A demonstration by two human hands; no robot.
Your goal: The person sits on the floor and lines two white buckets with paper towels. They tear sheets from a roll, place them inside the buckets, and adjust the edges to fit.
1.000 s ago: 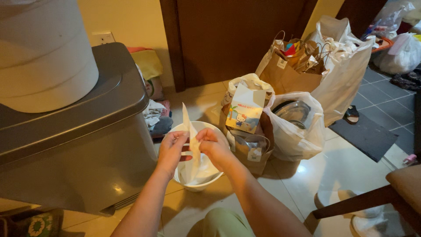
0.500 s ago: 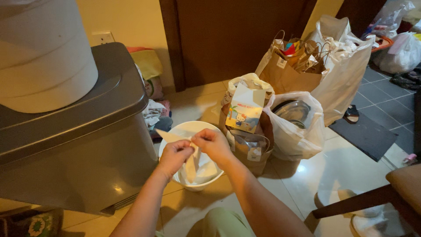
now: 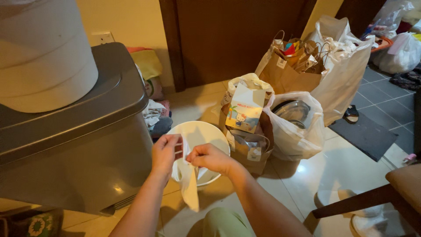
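Observation:
Both of my hands hold a thin white plastic bag (image 3: 187, 182) over a round white bin (image 3: 202, 134) on the floor. My left hand (image 3: 165, 151) pinches the bag's upper left edge. My right hand (image 3: 209, 158) grips the edge beside it, fingers closed. The bag hangs limp below my hands, its tail reaching past the bin's near rim. The bin's inside is partly hidden by my hands and the bag.
A big grey lidded container (image 3: 74, 145) stands at left with a white drum (image 3: 44, 57) on top. Brown paper bags (image 3: 289, 70) and white plastic bags (image 3: 298, 131) crowd the floor by a dark door (image 3: 237, 39). A wooden chair (image 3: 386, 197) sits at right.
The bag stood up in a tall strip, then was gathered over the bin. Now my hands have lifted slightly toward me and the bag hangs down below them.

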